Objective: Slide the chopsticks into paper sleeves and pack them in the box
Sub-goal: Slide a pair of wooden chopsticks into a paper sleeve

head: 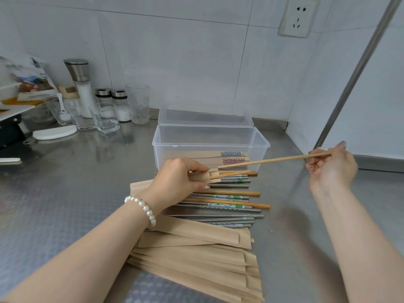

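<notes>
We note a steel counter [65,193] carrying a clear plastic box [210,145], lid open, sleeved chopsticks inside. Just in front of the box lie loose chopsticks [225,206]; nearer still, a stack of paper sleeves [196,259]. The left hand [175,180] pinches one sleeve [202,177] before the box. The right hand [332,167], right of the box, grips a wooden chopstick [273,160], its tip at the sleeve mouth.
</notes>
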Available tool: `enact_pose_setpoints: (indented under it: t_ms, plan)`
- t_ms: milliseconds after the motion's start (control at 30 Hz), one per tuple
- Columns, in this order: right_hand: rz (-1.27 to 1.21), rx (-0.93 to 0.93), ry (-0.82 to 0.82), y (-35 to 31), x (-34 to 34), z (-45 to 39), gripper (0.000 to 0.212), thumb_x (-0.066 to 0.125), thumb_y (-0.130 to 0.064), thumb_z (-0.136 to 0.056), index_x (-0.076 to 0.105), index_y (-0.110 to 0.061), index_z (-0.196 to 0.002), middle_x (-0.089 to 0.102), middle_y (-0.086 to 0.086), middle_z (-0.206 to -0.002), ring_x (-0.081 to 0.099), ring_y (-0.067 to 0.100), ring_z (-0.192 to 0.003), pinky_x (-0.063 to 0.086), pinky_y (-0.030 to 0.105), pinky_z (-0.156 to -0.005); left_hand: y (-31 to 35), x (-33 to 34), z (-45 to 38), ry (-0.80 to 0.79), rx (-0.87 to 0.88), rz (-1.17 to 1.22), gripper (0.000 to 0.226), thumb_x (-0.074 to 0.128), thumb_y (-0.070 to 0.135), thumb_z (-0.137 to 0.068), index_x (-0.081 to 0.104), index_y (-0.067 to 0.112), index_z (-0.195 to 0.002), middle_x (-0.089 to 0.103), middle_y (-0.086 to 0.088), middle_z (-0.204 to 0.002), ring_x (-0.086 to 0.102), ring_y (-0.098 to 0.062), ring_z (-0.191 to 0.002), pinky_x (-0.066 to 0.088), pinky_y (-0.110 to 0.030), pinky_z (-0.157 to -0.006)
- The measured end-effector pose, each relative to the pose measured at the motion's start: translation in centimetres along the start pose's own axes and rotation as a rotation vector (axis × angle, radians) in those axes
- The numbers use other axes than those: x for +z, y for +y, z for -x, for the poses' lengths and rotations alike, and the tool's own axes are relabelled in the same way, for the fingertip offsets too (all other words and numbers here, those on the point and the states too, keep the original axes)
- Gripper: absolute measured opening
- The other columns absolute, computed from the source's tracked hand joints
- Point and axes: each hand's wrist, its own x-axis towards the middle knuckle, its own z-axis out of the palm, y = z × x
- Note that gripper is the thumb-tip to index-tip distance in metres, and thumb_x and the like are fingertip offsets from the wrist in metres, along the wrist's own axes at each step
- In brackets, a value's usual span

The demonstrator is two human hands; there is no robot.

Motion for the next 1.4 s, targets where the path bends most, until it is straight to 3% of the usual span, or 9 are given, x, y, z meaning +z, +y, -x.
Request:
enact_pose_setpoints:
  t_ms: [300, 533, 900, 1200, 1400]
  plan:
    - [0.139, -0.042, -0.109, 0.7, 0.5, 0.9, 0.028, 0.04, -0.027, -0.099, 0.039, -0.016, -0.074, 0.055, 0.002, -0.045, 0.044, 0.013, -0.031, 0.029, 0.016, -0.036, 0.0, 0.1, 0.0, -0.019, 0.014, -0.008, 0.042, 0.08, 0.026, -0.067, 0.068, 0.022, -0.107, 0.068, 0.006, -0.101, 0.058, -0.01, -0.091, 0.046, -0.027, -0.087]
    - [0.498, 0.13, -0.428, 1.9, 1.3, 2.8, 0.025, 0.059, -0.024, -0.089, 0.053, -0.01, -0.07, 0.059, 0.01, -0.065, 0.046, 0.014, -0.046, 0.034, 0.018, -0.038, 0.1, -0.1, 0.1, 0.009, 0.019, 0.023, 0.041, 0.08, 0.023, -0.067, 0.069, 0.02, -0.107, 0.059, 0.012, -0.086, 0.054, -0.008, -0.084, 0.038, -0.017, -0.078]
    - [0.677, 0.213, -0.715, 2.2, 1.8, 4.7, 0.018, 0.068, -0.017, -0.08, 0.068, -0.008, -0.063, 0.068, 0.003, -0.056, 0.048, 0.006, -0.043, 0.036, 0.016, -0.037, 0.5, 0.1, 0.3, 0.032, 0.075, 0.011, 0.038, 0.08, 0.021, -0.067, 0.07, 0.019, -0.104, 0.064, 0.007, -0.088, 0.06, -0.016, -0.089, 0.047, -0.032, -0.086]
    - [0.705, 0.291, -0.792, 2.1, 2.2, 5.9, 0.014, 0.067, -0.015, -0.081, 0.068, -0.007, -0.07, 0.069, 0.009, -0.06, 0.051, 0.008, -0.039, 0.038, 0.016, -0.036, 0.5, 0.2, 0.4, 0.039, 0.105, -0.003, 0.039, 0.08, 0.019, -0.067, 0.07, 0.015, -0.104, 0.066, 0.004, -0.091, 0.061, -0.016, -0.088, 0.047, -0.031, -0.087]
    - [0.582, 0.323, -0.716, 1.8, 2.7, 6.1, 0.013, 0.066, -0.011, -0.081, 0.065, -0.001, -0.072, 0.061, 0.005, -0.047, 0.049, 0.009, -0.035, 0.039, 0.016, -0.034, 0.5, -0.2, 0.3, 0.037, 0.075, 0.024, 0.04, 0.079, 0.027, -0.067, 0.069, 0.019, -0.105, 0.062, 0.01, -0.087, 0.058, -0.011, -0.084, 0.048, -0.031, -0.084]
